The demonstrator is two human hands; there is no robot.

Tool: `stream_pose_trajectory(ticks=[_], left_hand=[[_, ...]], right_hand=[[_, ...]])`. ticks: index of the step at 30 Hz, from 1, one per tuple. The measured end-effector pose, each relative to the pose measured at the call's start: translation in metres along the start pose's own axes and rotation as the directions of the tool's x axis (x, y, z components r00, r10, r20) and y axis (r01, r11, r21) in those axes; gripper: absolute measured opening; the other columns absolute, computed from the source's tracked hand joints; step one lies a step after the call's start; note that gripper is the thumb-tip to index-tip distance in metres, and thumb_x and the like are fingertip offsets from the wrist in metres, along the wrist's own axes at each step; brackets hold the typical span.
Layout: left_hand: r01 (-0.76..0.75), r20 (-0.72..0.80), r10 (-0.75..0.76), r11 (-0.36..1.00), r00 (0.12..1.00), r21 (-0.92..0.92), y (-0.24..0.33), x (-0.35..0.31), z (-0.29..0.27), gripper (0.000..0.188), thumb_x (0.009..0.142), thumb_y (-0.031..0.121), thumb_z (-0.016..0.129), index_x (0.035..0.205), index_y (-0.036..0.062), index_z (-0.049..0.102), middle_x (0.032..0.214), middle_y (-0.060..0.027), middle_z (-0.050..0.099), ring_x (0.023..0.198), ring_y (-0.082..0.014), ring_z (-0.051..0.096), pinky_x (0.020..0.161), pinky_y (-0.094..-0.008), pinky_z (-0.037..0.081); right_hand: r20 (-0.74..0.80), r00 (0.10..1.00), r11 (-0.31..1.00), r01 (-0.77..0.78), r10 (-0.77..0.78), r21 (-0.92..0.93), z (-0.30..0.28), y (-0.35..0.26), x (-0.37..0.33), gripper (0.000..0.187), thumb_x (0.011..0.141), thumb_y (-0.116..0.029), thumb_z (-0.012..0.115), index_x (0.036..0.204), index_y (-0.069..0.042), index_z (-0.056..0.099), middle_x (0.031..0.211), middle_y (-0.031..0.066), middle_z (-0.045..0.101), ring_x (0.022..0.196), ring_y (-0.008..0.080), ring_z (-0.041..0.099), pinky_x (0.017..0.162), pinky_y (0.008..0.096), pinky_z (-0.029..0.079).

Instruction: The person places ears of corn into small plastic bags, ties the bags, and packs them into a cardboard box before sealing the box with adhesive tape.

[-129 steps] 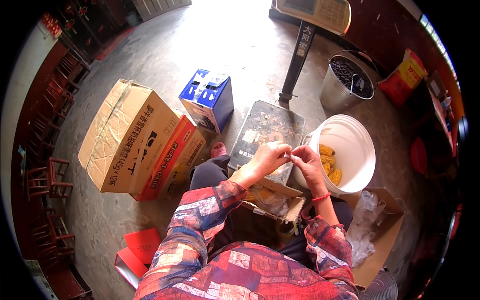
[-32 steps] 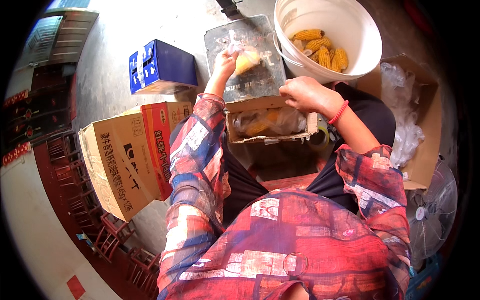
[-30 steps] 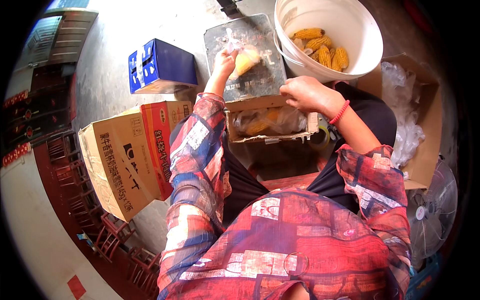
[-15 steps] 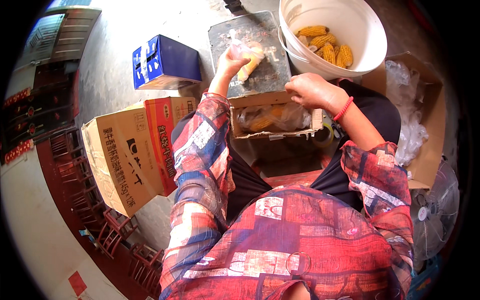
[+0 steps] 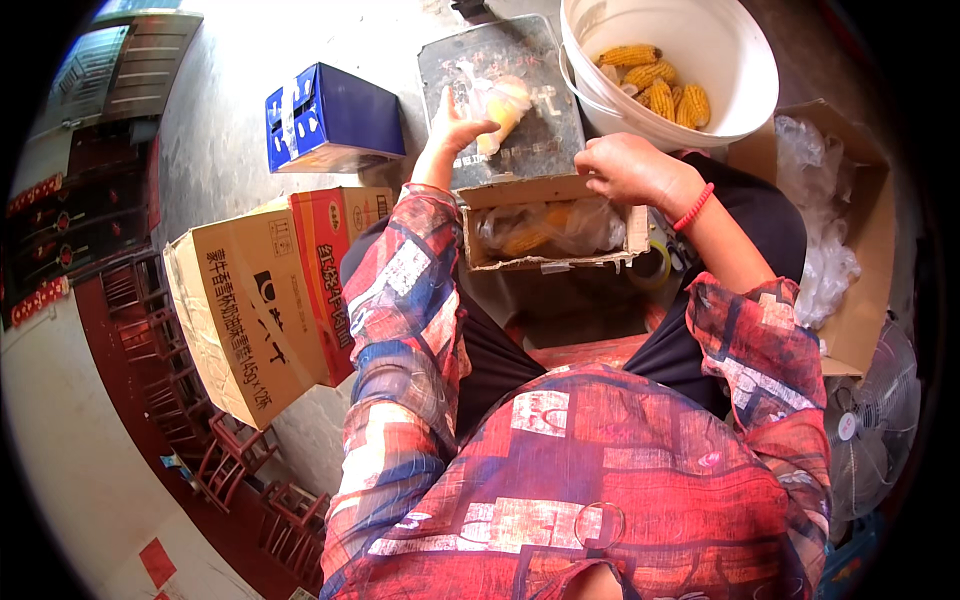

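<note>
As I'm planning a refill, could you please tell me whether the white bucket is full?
Only partly full: in the bucket, several corn cobs lie low, with bare wall showing.

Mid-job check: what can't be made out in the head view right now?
All in the head view:
Whether the bare right hand holds anything: its own curled back hides the palm.
How many yellow corn cobs lie in the small open brown cardboard box: crumpled clear plastic covers them.
What the taped blue cardboard box contains: its closed sides hide it.
The dark post's top: the upper edge cuts it off.
</note>
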State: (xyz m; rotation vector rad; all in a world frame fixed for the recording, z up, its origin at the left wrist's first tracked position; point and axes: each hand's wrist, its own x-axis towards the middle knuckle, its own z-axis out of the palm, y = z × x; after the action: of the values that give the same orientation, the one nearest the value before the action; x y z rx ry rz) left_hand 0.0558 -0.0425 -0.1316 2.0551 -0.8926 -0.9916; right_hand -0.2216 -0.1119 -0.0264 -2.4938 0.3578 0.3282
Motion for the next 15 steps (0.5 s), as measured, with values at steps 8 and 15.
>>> stream_pose_trajectory(ticks=[8, 15], left_hand=[[0.016, 0.026, -0.026, 0.944, 0.999, 0.331, -0.012, 0.003, -0.001, 0.132, 0.038, 0.041, 0.085, 0.137, -0.0076, 0.014, 0.133, -0.0248, 0.038, 0.124, -0.0292, 0.040, 0.102, -0.0307, 0.033], [-0.025, -0.018, 0.035, 0.923, 0.999, 0.384, -0.031, 0.014, 0.011, 0.126, 0.037, 0.036, 0.089, 0.134, -0.0084, 0.021, 0.128, -0.0212, 0.044, 0.118, -0.0263, 0.045, 0.098, -0.0313, 0.037]], right_hand=[[-0.076, 0.997, 1.000, 0.015, -0.015, 0.007, 0.001, 0.002, -0.001, 0.012, 0.071, -0.012, 0.056, 0.079, -0.004, 0.060, 0.077, 0.0155, 0.061, 0.078, 0.0338, 0.059, 0.069, 0.0431, 0.047], [-0.087, 0.996, 1.000, 0.017, -0.015, 0.022, -0.002, -0.001, -0.001, 0.013, 0.071, -0.012, 0.056, 0.079, -0.003, 0.060, 0.077, 0.0160, 0.061, 0.079, 0.0343, 0.059, 0.069, 0.0434, 0.047]])
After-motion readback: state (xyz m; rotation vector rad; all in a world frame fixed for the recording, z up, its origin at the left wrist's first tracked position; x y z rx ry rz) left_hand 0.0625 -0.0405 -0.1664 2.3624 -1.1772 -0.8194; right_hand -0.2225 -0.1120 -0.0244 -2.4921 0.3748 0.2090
